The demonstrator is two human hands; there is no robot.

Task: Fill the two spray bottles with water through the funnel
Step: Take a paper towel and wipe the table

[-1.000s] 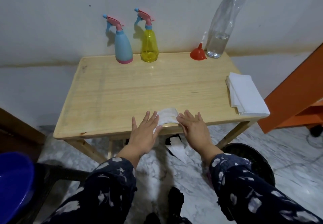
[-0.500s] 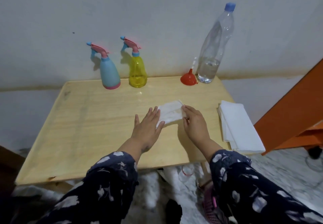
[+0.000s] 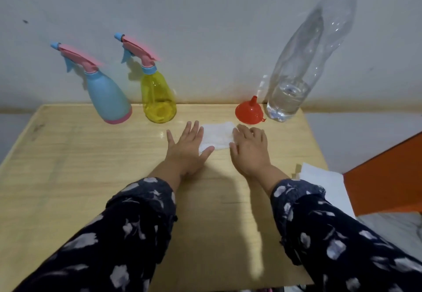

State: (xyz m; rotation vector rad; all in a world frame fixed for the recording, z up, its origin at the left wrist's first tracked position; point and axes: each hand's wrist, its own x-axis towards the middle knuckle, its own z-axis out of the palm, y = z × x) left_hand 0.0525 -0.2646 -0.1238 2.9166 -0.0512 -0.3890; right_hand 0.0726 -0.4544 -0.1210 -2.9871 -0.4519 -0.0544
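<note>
Now pushed farther up the table (image 3: 68, 154) toward the funnel (image 3: 249, 112): tissue (image 3: 217, 137), pressed under flat-fingered left hand (image 3: 186, 146) and right hand (image 3: 250, 149).

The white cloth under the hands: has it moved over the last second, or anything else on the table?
Both hands, left and right, slid the cloth from the table's near edge to the far side, close to the funnel. Their fingers stayed flat on it throughout. The blue sprayer, yellow sprayer, funnel, water bottle and folded stack kept their places; only the camera shifted.
</note>
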